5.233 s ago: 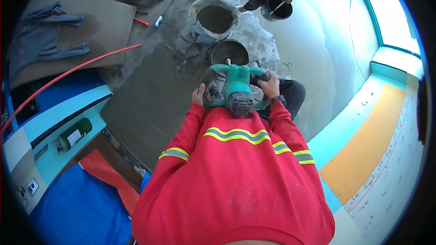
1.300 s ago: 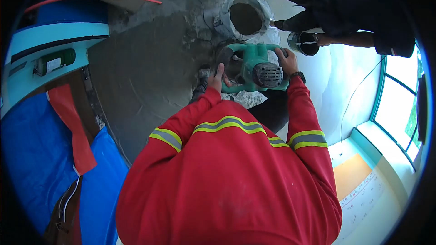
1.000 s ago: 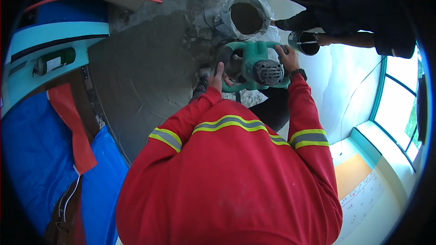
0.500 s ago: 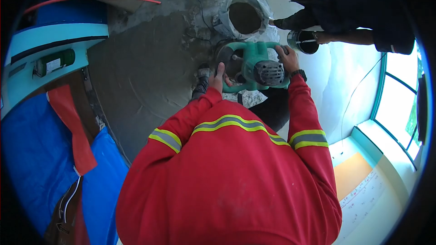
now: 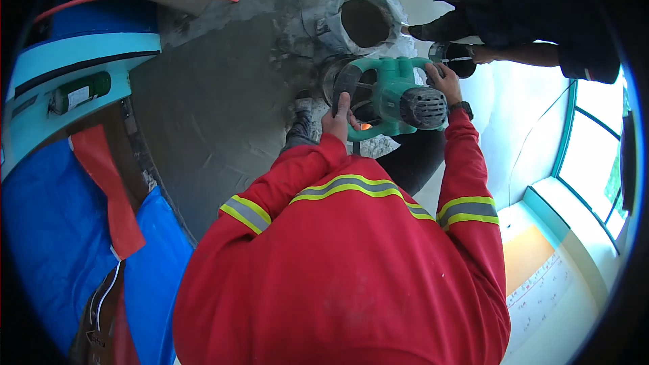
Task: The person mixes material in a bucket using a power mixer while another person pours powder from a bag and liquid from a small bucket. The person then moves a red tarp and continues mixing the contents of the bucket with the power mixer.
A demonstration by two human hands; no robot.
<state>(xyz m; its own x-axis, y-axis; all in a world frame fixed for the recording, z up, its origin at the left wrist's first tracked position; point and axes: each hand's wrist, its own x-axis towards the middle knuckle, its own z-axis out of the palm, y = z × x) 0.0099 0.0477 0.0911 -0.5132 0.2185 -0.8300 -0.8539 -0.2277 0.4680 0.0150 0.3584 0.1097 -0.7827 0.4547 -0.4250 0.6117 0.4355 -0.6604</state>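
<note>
A green electric paddle mixer (image 5: 392,88) with a looped handle frame and a black slotted motor cap is held in front of my body. My left hand (image 5: 338,120) is closed round the dark grip on the left of its frame. On the opposite side, my right hand (image 5: 446,86) grips the other part of the handle. The mixer hides most of what lies beneath it, including its lower end. Just beyond the mixer stands a whitish, smeared bucket (image 5: 331,23) with grey-brown contents.
A co-worker in dark clothing (image 5: 520,13) bends in from the upper right, one hand at a dark bucket (image 5: 439,52). A cable (image 5: 299,10) lies on the wet-looking grey floor (image 5: 203,101). Blue sheeting (image 5: 54,230) is at left, a window (image 5: 595,142) at right.
The mixer has shifted to the right and tilted a little, both my hands moving with it. An orange spot now shows below its frame. The co-worker has hardly moved.
</note>
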